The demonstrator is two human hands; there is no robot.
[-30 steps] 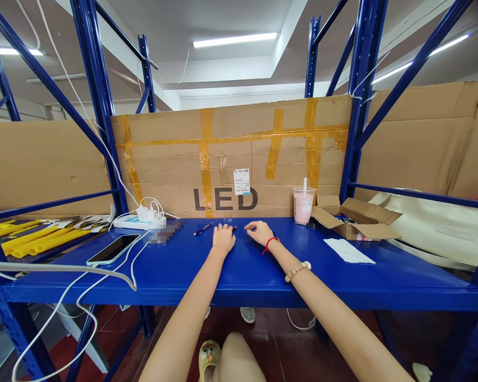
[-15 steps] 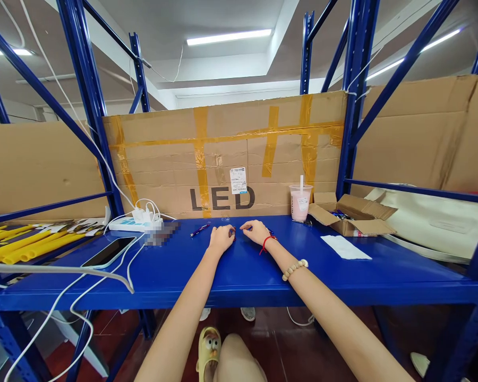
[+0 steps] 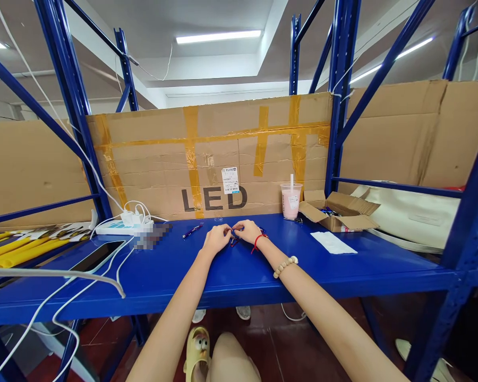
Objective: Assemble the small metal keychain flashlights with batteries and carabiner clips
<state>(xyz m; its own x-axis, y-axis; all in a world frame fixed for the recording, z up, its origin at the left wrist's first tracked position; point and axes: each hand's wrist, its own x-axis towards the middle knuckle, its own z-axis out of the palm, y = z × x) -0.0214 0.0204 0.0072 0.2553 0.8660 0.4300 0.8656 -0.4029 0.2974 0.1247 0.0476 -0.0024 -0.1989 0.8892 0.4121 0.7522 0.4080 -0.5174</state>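
Both my hands rest on the blue metal shelf (image 3: 231, 276) in front of the taped cardboard sheet marked LED (image 3: 215, 154). My left hand (image 3: 215, 239) and my right hand (image 3: 247, 232) are close together, fingers pinched on small pens (image 3: 234, 237) with red and blue parts between them. Another dark red pen (image 3: 192, 230) lies on the shelf just left of my left hand. A red string and a bead bracelet (image 3: 285, 266) circle my right wrist and forearm.
A pink drink cup with straw (image 3: 291, 200) and an open cardboard box (image 3: 338, 212) stand to the right, with a white paper slip (image 3: 331, 242) before them. A power strip (image 3: 121, 227), a phone (image 3: 93, 257) and white cables lie left. Yellow tubes (image 3: 16, 249) fill the left bay.
My hands have drawn together from lying apart on the shelf and now pinch the small pens between them. The camera has shifted to the right.
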